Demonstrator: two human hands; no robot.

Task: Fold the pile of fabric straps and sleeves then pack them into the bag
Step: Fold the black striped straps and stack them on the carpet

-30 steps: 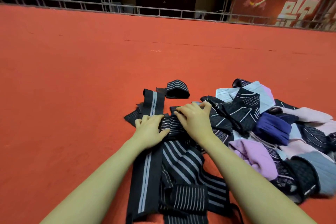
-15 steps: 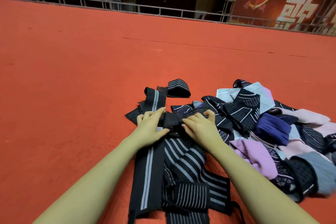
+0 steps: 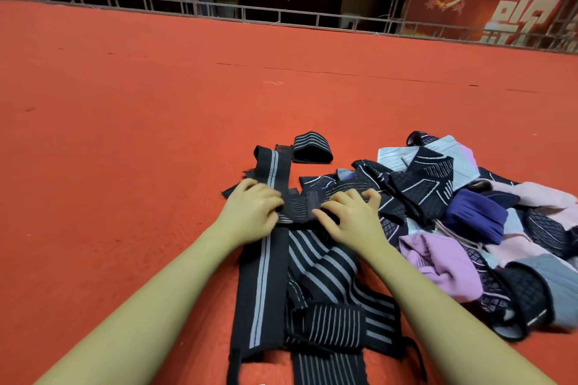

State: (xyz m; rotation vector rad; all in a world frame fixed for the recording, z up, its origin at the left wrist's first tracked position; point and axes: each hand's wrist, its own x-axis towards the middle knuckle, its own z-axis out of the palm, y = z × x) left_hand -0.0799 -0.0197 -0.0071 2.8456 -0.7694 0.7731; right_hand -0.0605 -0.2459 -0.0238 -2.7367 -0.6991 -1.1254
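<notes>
On the red floor (image 3: 125,166), near edge just right of centre: left hand (image 3: 250,212) rests on the long black strap with grey centre stripe (image 3: 262,275), fingers curled over the left end of a small folded striped strap piece (image 3: 297,206). That piece lies crosswise between both hands, long axis left-right; the long strap runs toward the person. Right hand (image 3: 353,216) presses the piece's right end, fingers bent, thumb pointing left; both blurred, so exact grip unclear. Both hands equally near. Further right, touching: unfolded pile of sleeves (image 3: 469,212). One rolled strap (image 3: 312,147) sits beyond. No bag visible. Judgement: mid-fold, early in task.
</notes>
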